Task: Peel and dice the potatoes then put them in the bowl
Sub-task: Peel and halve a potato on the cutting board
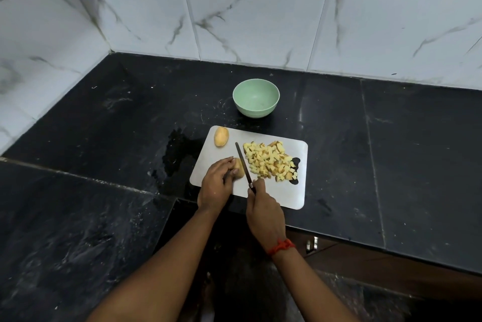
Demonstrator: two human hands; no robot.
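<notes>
- left hand point(217, 178) curls over a potato point(239, 167) at the board's point(293, 197) near left, pinning it
- right hand point(262, 207) is wrapped round the knife point(243, 164) handle; blade points away, lying just right of that potato, between it and the diced pile point(270, 161)
- green bowl point(254, 110) behind the board has nothing in it yet
- another potato point(221, 136) sits at the far left corner

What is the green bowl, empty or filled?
Empty. The green bowl shows a bare inside; the diced potato pieces lie on the cutting board.
</notes>
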